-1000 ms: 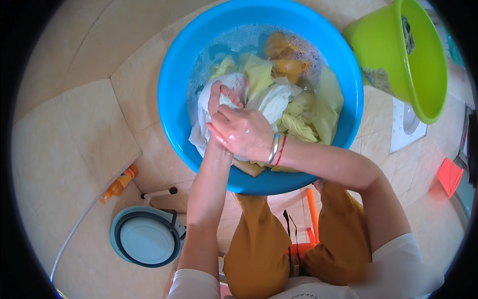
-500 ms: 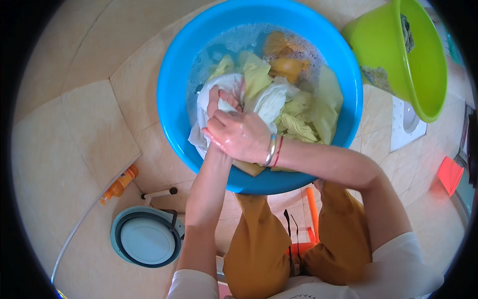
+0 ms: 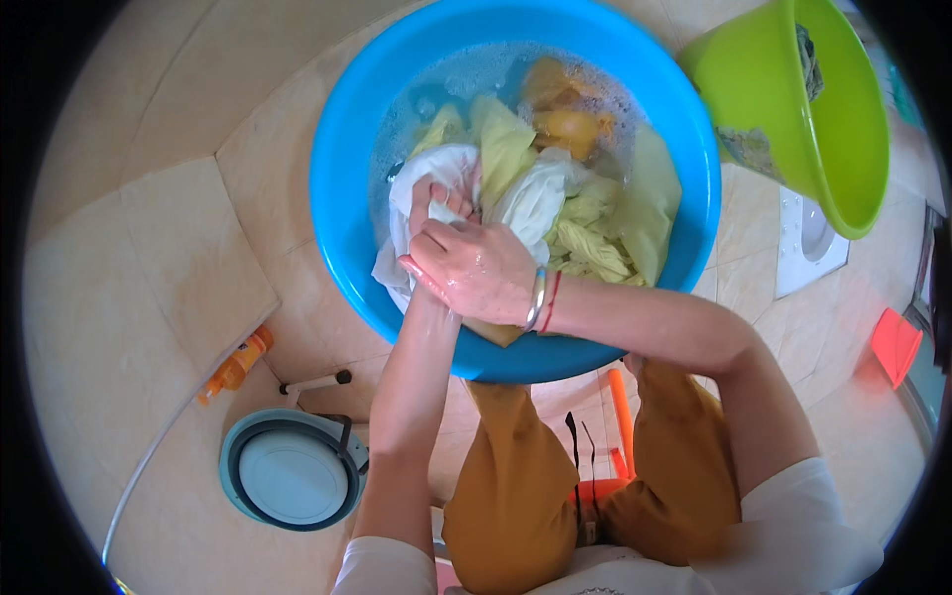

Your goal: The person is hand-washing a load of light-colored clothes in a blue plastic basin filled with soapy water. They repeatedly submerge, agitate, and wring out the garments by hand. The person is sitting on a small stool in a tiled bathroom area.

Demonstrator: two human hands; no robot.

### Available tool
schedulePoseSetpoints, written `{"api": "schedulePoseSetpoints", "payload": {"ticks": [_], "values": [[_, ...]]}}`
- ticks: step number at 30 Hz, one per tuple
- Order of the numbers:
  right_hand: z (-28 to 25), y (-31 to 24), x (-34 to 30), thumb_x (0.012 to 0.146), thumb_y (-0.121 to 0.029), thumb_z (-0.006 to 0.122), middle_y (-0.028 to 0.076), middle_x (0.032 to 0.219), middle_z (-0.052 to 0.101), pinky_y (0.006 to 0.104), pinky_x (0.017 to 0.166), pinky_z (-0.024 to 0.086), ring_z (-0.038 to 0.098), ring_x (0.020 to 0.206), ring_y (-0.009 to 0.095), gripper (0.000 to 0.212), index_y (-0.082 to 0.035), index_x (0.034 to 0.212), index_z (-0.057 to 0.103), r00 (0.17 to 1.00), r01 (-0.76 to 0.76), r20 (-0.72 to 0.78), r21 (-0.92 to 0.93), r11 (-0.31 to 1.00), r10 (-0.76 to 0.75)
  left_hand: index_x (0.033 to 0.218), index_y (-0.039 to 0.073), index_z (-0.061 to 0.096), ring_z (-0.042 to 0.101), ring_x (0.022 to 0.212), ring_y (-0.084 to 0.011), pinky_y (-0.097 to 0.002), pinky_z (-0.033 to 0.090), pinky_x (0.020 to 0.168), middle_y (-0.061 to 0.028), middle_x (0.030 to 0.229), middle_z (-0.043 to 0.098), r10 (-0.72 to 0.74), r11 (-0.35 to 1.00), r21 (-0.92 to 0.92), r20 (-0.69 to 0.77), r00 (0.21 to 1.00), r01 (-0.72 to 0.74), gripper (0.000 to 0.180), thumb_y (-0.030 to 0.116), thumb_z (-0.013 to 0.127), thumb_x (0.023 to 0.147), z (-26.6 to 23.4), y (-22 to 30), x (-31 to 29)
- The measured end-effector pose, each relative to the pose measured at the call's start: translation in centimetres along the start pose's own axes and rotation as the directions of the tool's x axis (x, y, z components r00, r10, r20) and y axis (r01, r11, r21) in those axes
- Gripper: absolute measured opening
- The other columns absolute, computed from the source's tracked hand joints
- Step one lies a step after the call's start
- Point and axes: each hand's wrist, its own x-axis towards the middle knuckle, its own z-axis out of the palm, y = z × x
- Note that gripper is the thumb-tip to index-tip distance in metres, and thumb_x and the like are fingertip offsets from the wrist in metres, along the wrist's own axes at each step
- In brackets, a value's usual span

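Note:
A large blue basin holds sudsy water and several wet pieces of clothing. My left hand is mostly hidden, with fingers curled against a white cloth at the basin's left side. Crossing over its wrist, my right hand is closed on the same white cloth; its fingertips are tucked out of sight. To the right lie another white garment and pale yellow-green clothing. At the far side, an orange-yellow piece is partly under the water.
A green tub leans at the far right beside a white squat toilet pan. On the tiled floor to the left are an orange bottle and a grey folding basin. An orange-red dustpan-like piece is at the right.
Both hands stay on the white cloth in nearly the same place. The whole view has shifted very slightly.

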Motion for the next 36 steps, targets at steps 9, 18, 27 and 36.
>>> {"api": "schedulePoseSetpoints", "payload": {"ticks": [9,18,27,36], "values": [[-4.1,10.4,2.9,0.099,-0.040,0.044,0.021,0.070,0.063,0.0418,0.058,0.050,0.064,0.064,0.033,0.041,-0.002,0.089,0.057,0.885,-0.465,0.074,0.083,0.881,0.460,0.129,0.000,0.048,0.054,0.114,-0.0272,-0.0354,0.040,0.101,-0.0114,0.121,0.058,0.159,0.564,0.821,0.003,0.987,-0.093,0.044,0.021,0.057,0.092,8.1,1.3,-5.7],[-6.6,5.4,2.5,0.080,-0.031,0.074,0.011,0.113,0.056,0.0307,0.091,0.046,0.053,0.106,0.019,0.050,-0.008,0.119,0.054,0.976,-0.219,0.166,0.800,0.558,0.145,0.107,-0.001,0.065,0.065,0.087,-0.0147,-0.0284,0.047,0.084,-0.0131,0.087,0.069,0.010,-0.342,0.876,0.365,0.931,-0.340,0.032,0.015,0.074,0.081,12.3,6.2,-5.7],[-6.4,10.8,-2.3,0.073,-0.012,0.073,0.006,0.122,0.059,0.0383,0.103,0.038,0.049,0.120,0.025,0.039,-0.009,0.109,0.059,0.952,-0.305,0.238,0.659,0.688,0.195,0.135,-0.003,0.040,0.053,0.119,-0.0350,-0.0483,0.042,0.103,-0.0236,0.132,0.049,0.245,0.501,0.788,0.267,0.932,-0.357,0.062,0.022,0.057,0.082,14.5,7.9,-15.1],[-12.2,8.0,2.2,0.082,-0.008,0.063,0.010,0.130,0.054,0.0295,0.101,0.039,0.053,0.116,0.017,0.046,-0.007,0.127,0.052,0.885,-0.168,0.289,0.929,-0.330,0.364,0.122,0.000,0.053,0.056,0.115,-0.0246,-0.0386,0.044,0.100,-0.0135,0.122,0.059,0.179,0.875,0.474,-0.134,0.975,-0.096,0.042,0.030,0.048,0.092,12.2,8.0,-7.8]]}}
